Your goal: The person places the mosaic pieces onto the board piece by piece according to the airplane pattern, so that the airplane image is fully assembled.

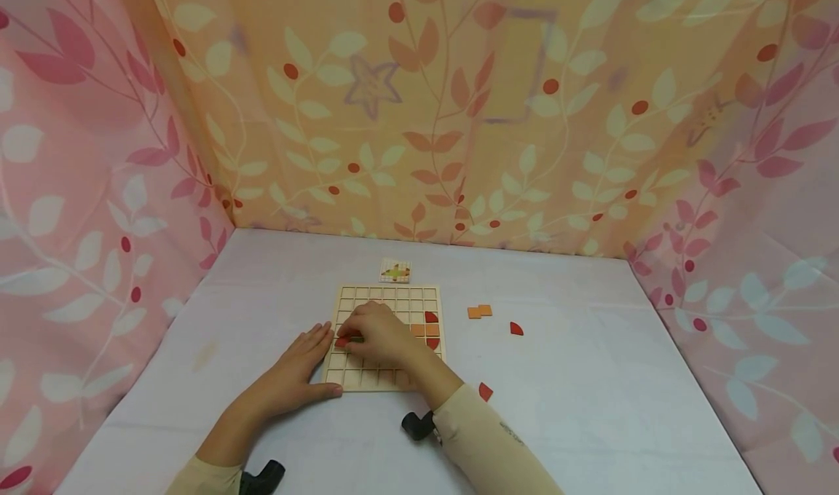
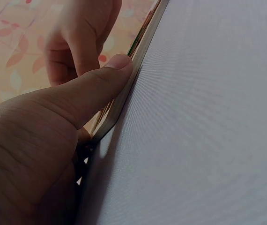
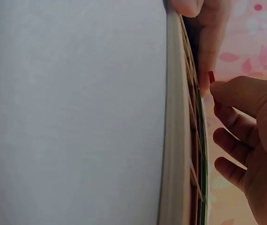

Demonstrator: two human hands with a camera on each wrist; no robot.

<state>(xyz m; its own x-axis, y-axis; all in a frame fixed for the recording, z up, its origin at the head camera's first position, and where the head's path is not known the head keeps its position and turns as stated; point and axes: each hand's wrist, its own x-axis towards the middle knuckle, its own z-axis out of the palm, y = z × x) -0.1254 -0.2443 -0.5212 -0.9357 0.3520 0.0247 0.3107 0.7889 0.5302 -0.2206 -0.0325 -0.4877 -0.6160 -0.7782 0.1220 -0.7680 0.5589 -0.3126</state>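
A wooden grid board (image 1: 354, 382) lies on the table. Over its left part, my right hand (image 1: 380, 335) pinches a small red piece (image 3: 211, 76) between thumb and index finger, just above the squares. My left hand (image 1: 291, 375) lies along the board's left edge, fingers stretched out, its thumb (image 2: 119, 63) pressing the near edge. Towards the right side of the grid sit orange squares (image 1: 424, 330), with red rounded pieces (image 1: 431, 317) above and below. Green pieces (image 3: 203, 154) show edge-on in the right wrist view; my right hand covers the middle of the grid from above.
Behind the board lies a small pattern card (image 1: 395, 271). To the right are two loose orange squares (image 1: 479, 311), a red piece (image 1: 516, 328) and another red piece (image 1: 485, 391) beside the right sleeve. Patterned cloth walls (image 1: 419, 153) enclose the white table (image 1: 590, 378).
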